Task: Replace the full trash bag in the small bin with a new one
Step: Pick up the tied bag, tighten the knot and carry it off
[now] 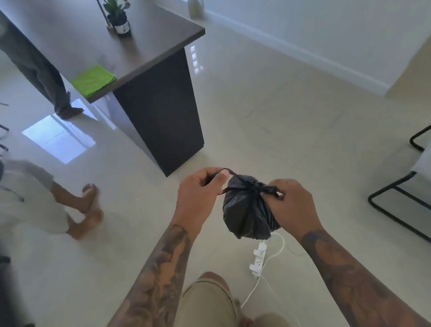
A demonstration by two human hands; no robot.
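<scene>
A person is tying off a full black bag (244,208) in mid-air, above a pale tiled floor (286,132). The left hand (199,192) is closed around one drawn-out strand of the bag's neck, pinching it between thumb and fingers and pulling toward nine o'clock. The right hand (292,202) is pinching the other strand at the knot (255,187), with its fingers curled tight against the bag's three o'clock side. Both grips are closed on plastic, none open.

To finish the step well, the two strands probably need an even, opposite pull so that the knot is seating snugly on the gathered neck without tearing the thin film; a second loop would likely secure it.

The bag is bulging, rounded and cinched, so its contents are hidden. No bin and no fresh liner are showing anywhere in view, so the swap itself appears to be still ahead.

Below the bag, toward six o'clock, a white power strip (258,258) is lying on the floor. At eleven o'clock a dark counter (156,48) is carrying a potted plant (117,12) and a green cloth (93,80). At nine o'clock another person's bare feet (87,209) are showing.
</scene>
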